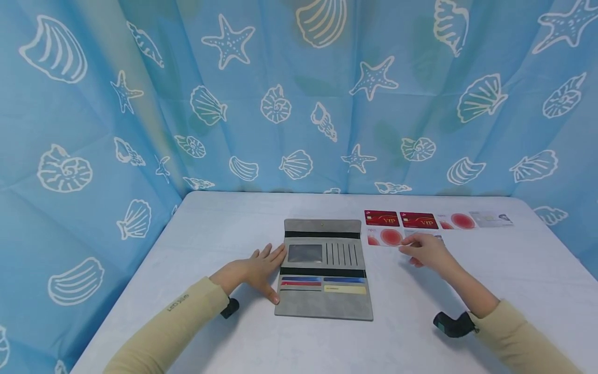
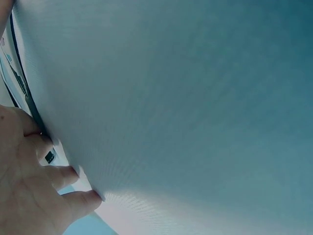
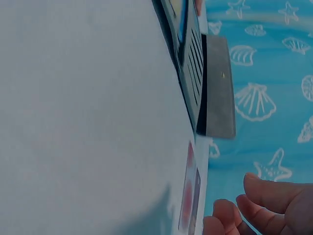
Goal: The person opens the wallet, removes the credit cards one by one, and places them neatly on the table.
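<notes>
A grey long wallet point(image 1: 322, 307) lies unfolded on the table, with a dark window pocket and a row of narrow slots. Blue, red and cream cards point(image 1: 344, 289) sit in its lower pockets. My left hand point(image 1: 261, 269) rests at the wallet's left edge, its fingers spread. To the right, my right hand point(image 1: 427, 250) hovers by a pale grey card point(image 1: 438, 237), partly covering it. Its fingers point(image 3: 261, 191) are loosely bent, and the right wrist view shows nothing between them. Just left of that hand lies a white card with red circles point(image 1: 391, 237).
Behind the right hand is a row of cards: two red VIP cards point(image 1: 381, 218), a white card with a red circle point(image 1: 462, 221) and a silver-grey card point(image 1: 490, 219). A white cloth covers the table point(image 1: 224, 218). Blue seashell curtains point(image 1: 261, 140) hang behind and at the left.
</notes>
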Demonstrator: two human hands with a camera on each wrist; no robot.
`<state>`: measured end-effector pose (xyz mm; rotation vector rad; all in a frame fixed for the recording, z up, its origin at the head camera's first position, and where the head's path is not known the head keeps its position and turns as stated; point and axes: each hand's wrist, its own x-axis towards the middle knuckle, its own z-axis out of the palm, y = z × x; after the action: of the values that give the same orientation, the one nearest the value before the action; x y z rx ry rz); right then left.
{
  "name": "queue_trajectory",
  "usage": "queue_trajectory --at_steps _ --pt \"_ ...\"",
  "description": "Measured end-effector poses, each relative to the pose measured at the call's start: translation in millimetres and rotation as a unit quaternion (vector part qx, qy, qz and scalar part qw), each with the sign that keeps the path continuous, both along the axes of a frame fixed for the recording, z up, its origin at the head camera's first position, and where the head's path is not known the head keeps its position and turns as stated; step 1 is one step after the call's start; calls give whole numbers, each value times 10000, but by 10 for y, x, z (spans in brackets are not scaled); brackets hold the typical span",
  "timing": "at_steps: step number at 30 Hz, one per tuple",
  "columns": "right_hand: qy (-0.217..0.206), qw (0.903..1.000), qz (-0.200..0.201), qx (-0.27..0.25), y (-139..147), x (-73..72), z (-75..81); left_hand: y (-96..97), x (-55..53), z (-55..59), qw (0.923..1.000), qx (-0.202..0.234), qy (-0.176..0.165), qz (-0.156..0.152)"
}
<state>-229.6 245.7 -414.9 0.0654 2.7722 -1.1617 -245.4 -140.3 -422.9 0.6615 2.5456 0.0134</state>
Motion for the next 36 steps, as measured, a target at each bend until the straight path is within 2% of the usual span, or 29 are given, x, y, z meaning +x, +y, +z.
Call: queue_trajectory --at_steps 9,19,29,36 --pt "-17 9992 273 -307 -334 170 -81 -8 -12 -6 10000 31 8 2" --pt "-81 9969 757 -202 -575 297 -88 -16 -14 -15 10000 33 12 -11" --pt "-380 9920 1187 -203 -707 348 -143 -17 -19 -24 10000 37 22 -10" --pt "-584 9893 1332 92 -780 361 -148 -22 -25 -22 10000 29 15 -75"
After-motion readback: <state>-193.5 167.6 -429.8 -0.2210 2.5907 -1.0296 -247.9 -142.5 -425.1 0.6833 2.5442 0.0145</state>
